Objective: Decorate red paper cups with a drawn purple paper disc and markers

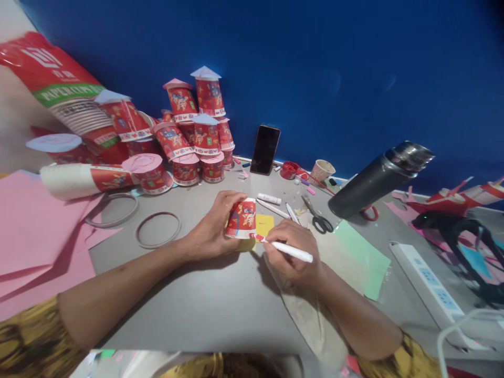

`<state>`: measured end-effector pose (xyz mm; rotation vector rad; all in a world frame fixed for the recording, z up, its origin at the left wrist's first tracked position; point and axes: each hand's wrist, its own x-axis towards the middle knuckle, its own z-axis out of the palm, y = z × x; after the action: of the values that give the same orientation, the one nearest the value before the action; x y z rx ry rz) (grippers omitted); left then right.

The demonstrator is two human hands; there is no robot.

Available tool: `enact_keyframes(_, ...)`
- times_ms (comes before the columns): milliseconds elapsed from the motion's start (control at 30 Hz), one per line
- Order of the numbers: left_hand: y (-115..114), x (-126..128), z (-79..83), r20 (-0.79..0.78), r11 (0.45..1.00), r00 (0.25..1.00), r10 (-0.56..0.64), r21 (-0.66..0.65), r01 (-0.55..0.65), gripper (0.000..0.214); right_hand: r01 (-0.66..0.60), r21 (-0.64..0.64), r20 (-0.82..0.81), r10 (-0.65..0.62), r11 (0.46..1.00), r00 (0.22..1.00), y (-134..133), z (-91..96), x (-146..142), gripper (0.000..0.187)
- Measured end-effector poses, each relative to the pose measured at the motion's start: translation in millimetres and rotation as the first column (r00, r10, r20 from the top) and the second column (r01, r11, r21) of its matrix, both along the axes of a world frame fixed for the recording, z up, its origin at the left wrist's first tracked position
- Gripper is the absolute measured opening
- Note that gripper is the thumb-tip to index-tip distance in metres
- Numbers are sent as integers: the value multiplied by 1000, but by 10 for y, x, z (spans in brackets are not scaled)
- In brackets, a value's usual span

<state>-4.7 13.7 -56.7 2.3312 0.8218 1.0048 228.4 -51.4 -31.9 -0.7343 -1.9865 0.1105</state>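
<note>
My left hand (214,228) is wrapped around a red printed paper cup (242,218), which is turned upside down with its white rim band low. Between the fingers of my right hand (295,249) is a white marker (293,251) with a red tip end. That tip meets the cup's rim band at its lower right. Under and behind the cup lies a yellow paper piece (264,227). A capped white marker (269,199) and slimmer pens rest just beyond my right hand, near black-handled scissors (322,224).
Stacked red cups with paper tops (207,134) stand at the back left, beside pink sheets (39,226) and two tape rings (158,230). A phone (265,149) leans on the blue wall. To the right are a dark bottle (374,181), green paper (364,257) and a power strip (429,286).
</note>
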Motion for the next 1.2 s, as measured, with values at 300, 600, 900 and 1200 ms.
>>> enact_keyframes(300, 5, -2, -16, 19, 1000, 1000, -13, 1, 13, 81, -12, -22, -21, 11, 1000, 1000, 7, -28, 8, 9)
enact_keyframes(600, -9, 4, -4, 34, 1000, 999, -17, -17, 18, 81, 33, -40, -64, -36, 999, 997, 0, -32, 4, 9)
enact_keyframes(900, -10, 7, -11, 43, 1000, 999, -26, -2, 27, 81, 28, -38, -42, -30, 999, 999, 2, -32, -21, 11)
enact_keyframes(1200, -20, 3, 0, 27, 1000, 999, -17, -5, 17, 81, 23, -49, -41, -25, 999, 999, -3, -33, -18, 10)
